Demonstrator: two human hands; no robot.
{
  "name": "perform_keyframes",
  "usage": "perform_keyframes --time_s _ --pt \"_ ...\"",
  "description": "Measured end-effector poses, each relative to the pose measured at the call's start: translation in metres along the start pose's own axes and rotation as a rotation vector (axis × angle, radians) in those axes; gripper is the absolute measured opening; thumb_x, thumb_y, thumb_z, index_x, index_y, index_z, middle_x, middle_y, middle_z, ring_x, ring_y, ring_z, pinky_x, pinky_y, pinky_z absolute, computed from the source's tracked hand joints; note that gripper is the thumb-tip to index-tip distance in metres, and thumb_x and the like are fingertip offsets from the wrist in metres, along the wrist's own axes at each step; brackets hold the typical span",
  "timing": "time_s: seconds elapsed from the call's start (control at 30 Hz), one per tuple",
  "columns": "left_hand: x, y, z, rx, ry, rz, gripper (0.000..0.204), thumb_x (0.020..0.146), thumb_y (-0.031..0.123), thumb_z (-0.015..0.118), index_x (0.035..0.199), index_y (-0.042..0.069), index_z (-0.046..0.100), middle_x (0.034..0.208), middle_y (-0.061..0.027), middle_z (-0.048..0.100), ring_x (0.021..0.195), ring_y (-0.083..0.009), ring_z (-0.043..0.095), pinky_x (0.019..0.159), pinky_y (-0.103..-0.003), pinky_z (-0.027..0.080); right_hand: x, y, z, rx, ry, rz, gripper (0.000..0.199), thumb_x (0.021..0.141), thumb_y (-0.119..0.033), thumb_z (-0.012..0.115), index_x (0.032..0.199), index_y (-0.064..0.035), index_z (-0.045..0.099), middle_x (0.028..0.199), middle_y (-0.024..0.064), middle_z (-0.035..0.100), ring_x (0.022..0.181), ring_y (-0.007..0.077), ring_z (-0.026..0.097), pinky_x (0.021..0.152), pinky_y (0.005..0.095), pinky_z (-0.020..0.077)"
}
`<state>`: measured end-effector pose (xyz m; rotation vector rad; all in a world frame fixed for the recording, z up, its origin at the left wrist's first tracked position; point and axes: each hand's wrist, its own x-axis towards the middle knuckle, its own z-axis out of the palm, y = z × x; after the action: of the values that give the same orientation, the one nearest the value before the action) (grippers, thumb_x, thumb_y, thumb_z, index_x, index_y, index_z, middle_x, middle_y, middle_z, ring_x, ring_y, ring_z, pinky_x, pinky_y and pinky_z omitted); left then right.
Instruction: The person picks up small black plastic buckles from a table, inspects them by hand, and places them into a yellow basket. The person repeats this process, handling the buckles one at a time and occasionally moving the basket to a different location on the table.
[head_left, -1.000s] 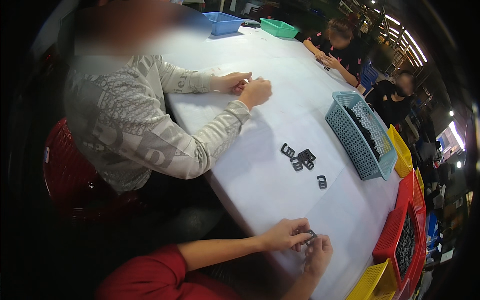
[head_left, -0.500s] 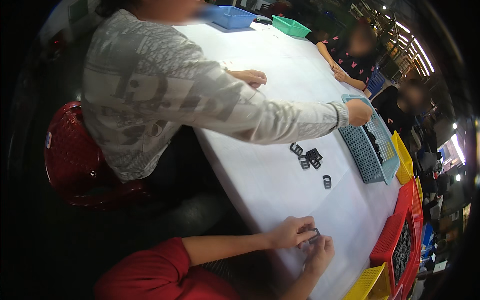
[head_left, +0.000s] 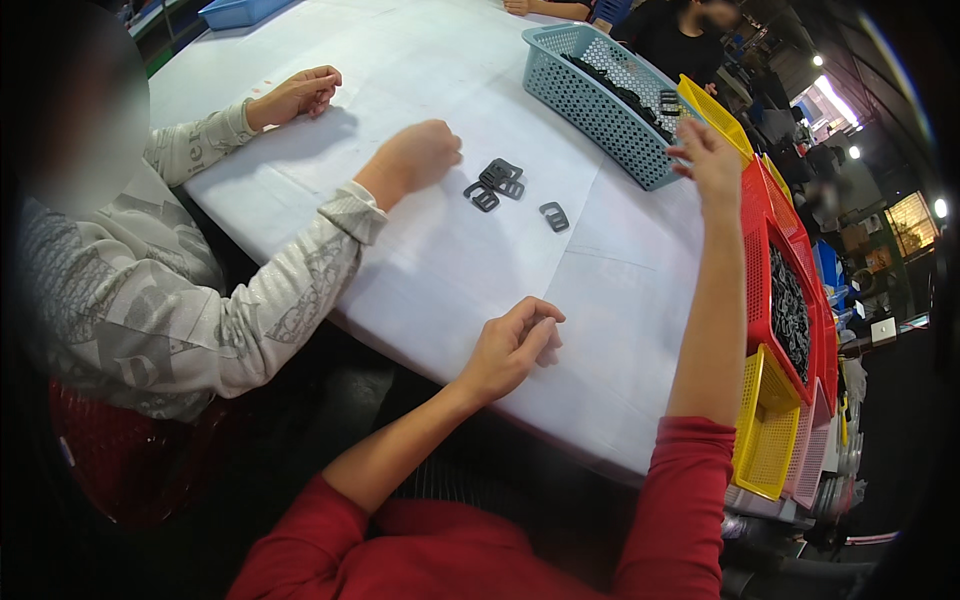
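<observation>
Right hand [head_left: 712, 160], fingers spread, reaches the blue basket [head_left: 600, 100]; left hand [head_left: 512, 345] rests curled, contents unclear. Black buckles [head_left: 497, 182] (light, rigid, probably plastic) pinch best by the frame edges.

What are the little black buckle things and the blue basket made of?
The black buckles look like moulded plastic: matt, dark, thin frames with slots and little shine. The blue basket also looks like plastic, with one even colour and walls pierced by a regular grid of holes. The white table seems covered in paper or a thin sheet, since faint creases run across it, though that is less sure.
</observation>
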<state>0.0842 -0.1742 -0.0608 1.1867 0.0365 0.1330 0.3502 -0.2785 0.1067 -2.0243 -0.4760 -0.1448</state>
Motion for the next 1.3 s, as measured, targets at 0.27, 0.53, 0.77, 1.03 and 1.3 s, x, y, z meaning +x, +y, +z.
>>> perform_keyframes --time_s 0.27,0.53,0.77,1.03,1.3 --pt "-0.004 0.006 -0.005 0.046 -0.031 -0.051 0.017 0.1 0.011 0.048 0.111 0.001 0.057 0.087 -0.0048 0.061 0.075 -0.0112 0.063 0.068 -0.025 0.053 -0.08 0.078 0.109 -0.497 -0.246 -0.072 0.033 0.084 -0.022 0.072 0.111 -0.004 0.069 0.085 0.0134 0.071 0.067 0.0182 0.068 0.066 0.0296 0.0517" --pt "0.008 -0.011 0.015 -0.108 0.34 0.114 0.025 0.095 0.007 0.057 0.119 -0.003 0.055 0.1 -0.0108 0.065 0.087 -0.0144 0.065 0.071 -0.026 0.053 -0.172 0.018 0.063 0.151 -0.247 0.311 0.024 0.089 -0.014 0.068 0.107 0.0007 0.063 0.083 0.0087 0.069 0.066 0.0118 0.064 0.055 0.0253 0.0489" --pt "0.005 0.01 -0.002 -0.003 0.003 -0.067 0.014 0.095 0.01 0.061 0.1 -0.003 0.064 0.091 -0.0057 0.068 0.081 -0.0094 0.064 0.072 -0.025 0.053 -0.249 0.019 0.054 0.337 0.035 0.321 0.017 0.092 -0.015 0.067 0.094 0.001 0.063 0.08 0.0065 0.066 0.067 0.0096 0.062 0.056 0.0218 0.045" --pt "0.006 0.017 -0.001 -0.181 -0.005 -0.163 0.017 0.097 0.012 0.057 0.101 -0.004 0.062 0.085 -0.0073 0.065 0.069 -0.0124 0.067 0.061 -0.023 0.055 -0.256 0.019 0.039 0.431 -0.051 0.461 0.022 0.096 -0.022 0.062 0.089 -0.0009 0.065 0.073 0.0043 0.063 0.061 0.008 0.055 0.057 0.022 0.041" --pt "0.008 0.017 -0.009 -0.223 -0.103 -0.21 0.021 0.096 0.012 0.059 0.111 -0.003 0.061 0.088 -0.0072 0.066 0.068 -0.0117 0.066 0.063 -0.023 0.056 -0.246 0.021 0.047 0.508 -0.08 0.474 0.029 0.097 -0.023 0.06 0.106 0.0028 0.068 0.079 0.0036 0.063 0.06 0.008 0.051 0.057 0.0223 0.0422"
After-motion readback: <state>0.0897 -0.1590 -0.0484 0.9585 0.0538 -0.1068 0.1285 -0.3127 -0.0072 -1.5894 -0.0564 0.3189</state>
